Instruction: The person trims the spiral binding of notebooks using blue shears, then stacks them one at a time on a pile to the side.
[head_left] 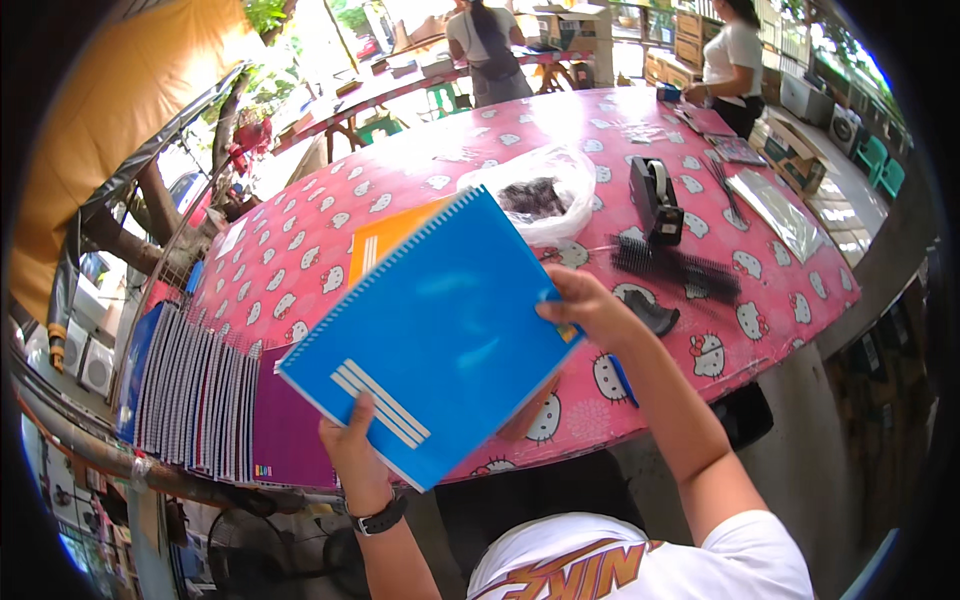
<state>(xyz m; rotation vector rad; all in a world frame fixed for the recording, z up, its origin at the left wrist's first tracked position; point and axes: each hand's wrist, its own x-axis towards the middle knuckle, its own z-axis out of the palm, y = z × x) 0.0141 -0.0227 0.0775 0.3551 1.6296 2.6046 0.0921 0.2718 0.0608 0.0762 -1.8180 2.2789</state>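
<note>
A blue spiral notebook [450,320] with a white label block is held tilted above the table, its coil edge toward the upper left. My left hand [355,445] grips its lower left corner, thumb on the cover. At the right edge, my right hand [585,305] pinches the notebook between thumb and fingers. Behind it, partly hidden, lies an orange notebook [372,245]. To the left, several spiral notebooks [200,390] form a row, with a purple notebook [285,425] at its near end.
On the pink patterned table [300,265] are a plastic bag [575,190] holding black coils, a black tape dispenser [655,205], loose black coils [675,270], a black curved object [650,308] and clear plastic sheets [775,215]. Two people [487,50] stand beyond, near cardboard boxes [795,160].
</note>
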